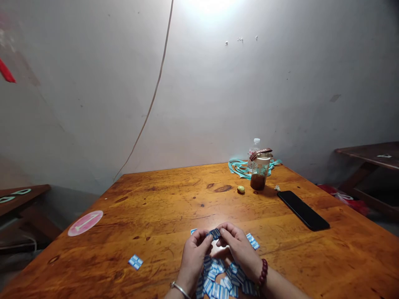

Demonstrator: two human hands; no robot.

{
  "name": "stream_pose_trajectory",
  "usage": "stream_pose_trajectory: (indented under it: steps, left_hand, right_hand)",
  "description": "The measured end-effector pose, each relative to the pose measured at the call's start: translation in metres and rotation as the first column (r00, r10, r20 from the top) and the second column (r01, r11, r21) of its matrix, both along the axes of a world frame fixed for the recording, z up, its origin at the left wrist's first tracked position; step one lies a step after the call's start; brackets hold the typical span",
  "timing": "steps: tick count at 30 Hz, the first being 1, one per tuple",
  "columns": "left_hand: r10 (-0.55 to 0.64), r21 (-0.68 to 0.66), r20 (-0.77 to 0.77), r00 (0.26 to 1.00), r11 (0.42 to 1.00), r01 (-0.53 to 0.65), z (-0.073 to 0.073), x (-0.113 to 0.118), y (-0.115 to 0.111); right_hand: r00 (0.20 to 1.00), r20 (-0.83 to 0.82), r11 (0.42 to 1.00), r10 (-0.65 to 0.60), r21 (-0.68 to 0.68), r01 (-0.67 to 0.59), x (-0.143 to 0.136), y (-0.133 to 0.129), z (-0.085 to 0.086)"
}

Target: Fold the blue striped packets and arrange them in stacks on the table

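Both my left hand and my right hand pinch one small blue-and-white striped piece between thumbs and fingertips, just above the table. It looks like a flat label or packet; its exact kind is not clear. Under and between my wrists lies a loose heap of similar striped pieces, partly hidden by my hands. Another striped piece shows just beyond my right hand. Apart from the heap, to the left, rests a blue-and-white piece. A silver bangle circles my left wrist, a dark red bead bracelet my right.
On the wooden table, a black phone lies at right. Behind it stand a cup of brown liquid and a clear bottle, among turquoise ribbon. A small yellowish object sits nearby. A pink round sticker marks the left edge.
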State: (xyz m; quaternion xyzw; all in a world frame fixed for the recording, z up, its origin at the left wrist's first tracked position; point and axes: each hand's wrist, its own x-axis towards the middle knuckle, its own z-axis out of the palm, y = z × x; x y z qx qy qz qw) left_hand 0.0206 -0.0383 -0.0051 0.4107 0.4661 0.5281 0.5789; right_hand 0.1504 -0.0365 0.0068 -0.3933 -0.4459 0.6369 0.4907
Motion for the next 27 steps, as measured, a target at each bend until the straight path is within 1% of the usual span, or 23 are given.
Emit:
stream_pose_trajectory:
  steps: [5, 8, 12, 16, 18, 20, 24, 27]
  left_hand:
    - [0.001, -0.012, 0.003, 1.000, 1.000, -0.001, 0.000, 0.000, 0.001]
    - [-0.004, -0.022, 0.003, 1.000, 1.000, 0.004, -0.001, 0.000, 0.000]
    - [-0.016, -0.042, -0.040, 0.999, 0.999, 0.014, 0.001, 0.000, -0.003]
    - [-0.057, -0.064, -0.077, 0.995, 0.997, 0.052, 0.003, 0.000, -0.004]
    - [-0.094, -0.035, -0.082, 0.992, 0.995, 0.092, 0.005, -0.002, -0.003]
    - [-0.126, 0.007, -0.108, 0.986, 0.992, 0.127, 0.008, -0.005, -0.002]
    - [-0.173, 0.078, -0.255, 0.951, 0.977, 0.199, 0.015, -0.010, -0.002]
    - [-0.185, 0.108, -0.344, 0.921, 0.966, 0.234, 0.016, -0.010, -0.004]
  right_hand:
    - [0.999, 0.052, 0.998, -0.015, 0.059, 0.012, 0.000, 0.001, -0.003]
    - [0.996, 0.073, 0.997, -0.049, 0.067, 0.044, -0.001, 0.002, -0.006]
    - [0.993, 0.081, 0.994, -0.082, 0.084, 0.075, 0.000, 0.004, -0.009]
    - [0.980, 0.168, 0.985, -0.107, 0.149, 0.082, 0.004, 0.006, -0.008]
    - [0.965, 0.242, 0.977, -0.106, 0.203, 0.057, 0.007, 0.007, -0.006]
    - [0.942, 0.323, 0.964, -0.094, 0.264, 0.006, 0.011, 0.007, -0.003]
    - [0.881, 0.466, 0.927, -0.083, 0.359, -0.103, 0.015, 0.003, 0.002]
    - [0.855, 0.514, 0.910, -0.069, 0.384, -0.157, 0.013, 0.000, 0.005]
